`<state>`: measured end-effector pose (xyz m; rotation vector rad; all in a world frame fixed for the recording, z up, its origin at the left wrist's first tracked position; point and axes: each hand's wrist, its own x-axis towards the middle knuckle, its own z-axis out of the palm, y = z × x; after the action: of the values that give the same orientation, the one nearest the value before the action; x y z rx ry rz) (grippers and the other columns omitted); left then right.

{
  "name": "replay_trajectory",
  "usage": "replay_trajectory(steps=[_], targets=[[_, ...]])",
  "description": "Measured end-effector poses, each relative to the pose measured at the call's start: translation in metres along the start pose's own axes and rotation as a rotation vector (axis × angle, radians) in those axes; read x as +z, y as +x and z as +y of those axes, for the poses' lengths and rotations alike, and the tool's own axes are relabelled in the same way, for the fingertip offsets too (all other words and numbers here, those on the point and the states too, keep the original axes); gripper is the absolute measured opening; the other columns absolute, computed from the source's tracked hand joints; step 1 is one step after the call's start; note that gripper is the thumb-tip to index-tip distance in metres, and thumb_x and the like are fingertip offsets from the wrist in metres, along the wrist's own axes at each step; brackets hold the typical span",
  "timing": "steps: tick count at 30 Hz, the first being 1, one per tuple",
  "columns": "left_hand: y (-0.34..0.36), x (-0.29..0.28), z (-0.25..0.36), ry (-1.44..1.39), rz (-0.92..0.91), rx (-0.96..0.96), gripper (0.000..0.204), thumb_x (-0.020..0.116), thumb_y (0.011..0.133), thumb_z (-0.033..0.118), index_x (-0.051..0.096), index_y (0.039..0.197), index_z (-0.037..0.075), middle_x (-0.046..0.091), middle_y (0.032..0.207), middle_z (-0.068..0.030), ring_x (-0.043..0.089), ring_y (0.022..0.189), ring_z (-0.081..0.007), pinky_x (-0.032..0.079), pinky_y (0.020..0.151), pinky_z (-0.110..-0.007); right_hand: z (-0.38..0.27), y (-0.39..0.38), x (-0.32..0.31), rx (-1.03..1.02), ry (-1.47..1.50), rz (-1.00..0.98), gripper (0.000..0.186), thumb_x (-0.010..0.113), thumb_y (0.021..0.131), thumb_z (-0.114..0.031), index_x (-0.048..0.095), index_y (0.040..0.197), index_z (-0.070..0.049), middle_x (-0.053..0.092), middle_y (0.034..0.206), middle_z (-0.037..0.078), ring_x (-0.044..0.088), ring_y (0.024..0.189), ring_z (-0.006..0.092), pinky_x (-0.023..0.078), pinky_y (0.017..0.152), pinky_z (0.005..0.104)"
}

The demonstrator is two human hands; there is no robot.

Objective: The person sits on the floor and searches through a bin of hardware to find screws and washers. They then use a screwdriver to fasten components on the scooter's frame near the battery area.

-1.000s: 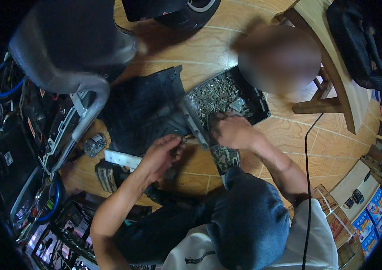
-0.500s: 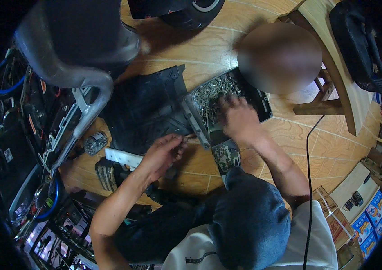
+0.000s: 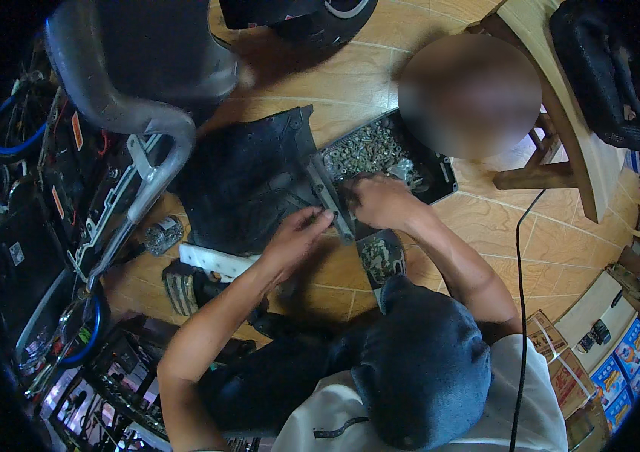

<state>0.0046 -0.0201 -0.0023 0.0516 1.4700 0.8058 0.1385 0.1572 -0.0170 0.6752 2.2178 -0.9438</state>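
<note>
Wood-patterned floor tiles [image 3: 456, 256] with pale joints spread beneath everything, and a pale wooden stool [image 3: 535, 177] stands between 2 and 3 o'clock of the view's middle. Toward 1 o'clock sits an open black shallow plastic tray [image 3: 440, 169] bearing a loose heap of small silvery metal nuts and bolts [image 3: 361, 151], with a clear, crumpled-looking piece [image 3: 407, 173] at the heap's 4 o'clock side. The right hand [image 3: 384, 202] reaches over the tray's 6 o'clock edge, knuckles up; its fingertips are lost in shadow, so I cannot tell whether they grip anything. The left hand [image 3: 293, 241] is beside the tray's 8 o'clock corner, its fingers drawn narrow close to a grey metallic-looking strip [image 3: 322, 192] with holes; whether a small part is pinched there cannot be told.

The likeliest trouble is a spill: if either wrist pressed on the tray's near edge, the wall could tip and send the loose pieces across the smooth tiles. A dropped nut could also vanish against the large black moulded plastic panel [image 3: 241, 181] at 10 o'clock, whose dark recesses would hide it. Similar pieces lie mixed together, so a wrong one could easily be picked by feel. The camouflage-patterned cloth shape [image 3: 382, 260], just off the tray's 6 o'clock side, might nudge the tray if it shifted.
</note>
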Motion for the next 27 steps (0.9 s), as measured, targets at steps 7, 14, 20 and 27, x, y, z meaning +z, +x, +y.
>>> replay_trajectory(steps=[7,14,20,27], targets=[[0.001,0.002,-0.004,-0.031,-0.009,0.017,0.021,0.068,0.1,0.031,0.067,0.1,0.01,0.05,0.08,0.0082,0.041,0.072,-0.0046,0.036,0.067,-0.023,0.01,0.024,-0.008,0.207,-0.178,0.233,0.079,0.07,0.087,-0.033,0.037,0.156,-0.01,0.035,0.159,0.023,0.037,0.142,0.0485,0.038,0.113,0.0575],[-0.002,0.003,0.003,0.011,0.006,0.019,0.022,0.068,0.1,0.032,0.067,0.102,0.01,0.05,0.079,0.0076,0.042,0.071,-0.0052,0.036,0.067,-0.023,0.0,0.011,0.021,0.014,-0.17,0.125,0.062,0.056,0.091,-0.027,0.046,0.149,-0.006,0.04,0.154,0.027,0.042,0.136,0.0521,0.038,0.112,0.0568],[0.001,0.004,-0.002,-0.028,0.041,0.008,0.024,0.07,0.099,0.031,0.067,0.104,0.008,0.049,0.079,0.0071,0.042,0.071,-0.0065,0.037,0.066,-0.024,0.001,0.003,0.033,-0.136,-0.073,0.045,0.05,0.053,0.091,-0.02,0.057,0.136,0.002,0.046,0.149,0.03,0.048,0.133,0.0489,0.038,0.114,0.0533],[0.002,0.002,-0.004,-0.069,-0.012,0.01,0.022,0.069,0.099,0.03,0.066,0.104,0.008,0.05,0.079,0.0071,0.042,0.071,-0.0056,0.036,0.065,-0.024,-0.008,-0.018,0.036,-0.154,0.005,0.082,0.05,0.052,0.093,-0.018,0.055,0.135,0.008,0.051,0.145,0.028,0.054,0.129,0.0457,0.044,0.108,0.051]])
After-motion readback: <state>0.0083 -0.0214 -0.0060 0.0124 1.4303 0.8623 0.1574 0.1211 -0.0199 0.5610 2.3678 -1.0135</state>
